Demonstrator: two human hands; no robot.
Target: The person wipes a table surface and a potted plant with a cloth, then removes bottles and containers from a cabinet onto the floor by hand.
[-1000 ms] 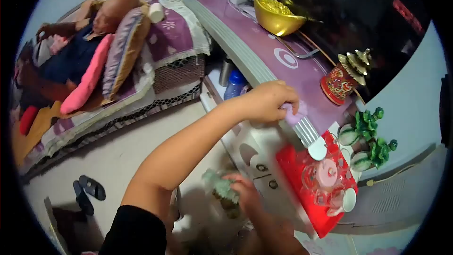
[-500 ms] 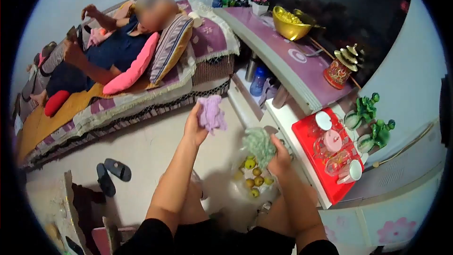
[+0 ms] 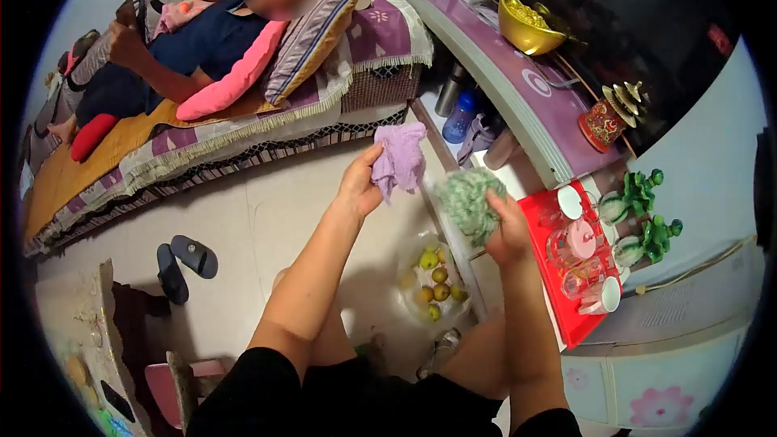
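Observation:
My left hand [image 3: 362, 181] is closed on a crumpled purple cloth [image 3: 400, 159], which hangs from the fingers over the floor. To its right, my right hand [image 3: 510, 228] grips a fluffy green and white cloth [image 3: 473, 204] near the front edge of the white cabinet. The two cloths are apart. Below them a clear plastic bag [image 3: 411, 303] on the floor holds several green and brownish fruits [image 3: 439, 275]. Right of my right hand lies a red tray [image 3: 576, 330] with glass cups, a pink-lidded glass jug [image 3: 580, 236] and white mugs [image 3: 600, 297].
A person [image 3: 202, 36] lies on a couch [image 3: 243, 125] at the upper left. A purple-topped stand [image 3: 502, 57] bears a golden bowl [image 3: 530, 24] and a red and gold ornament [image 3: 605, 123]. Dark slippers [image 3: 194, 256] lie on the floor. A wooden table [image 3: 97, 332] stands at the lower left.
My left hand has come back from the stand's edge with the purple cloth. My right hand has risen with the green cloth from near the fruit bag. The view has shifted.

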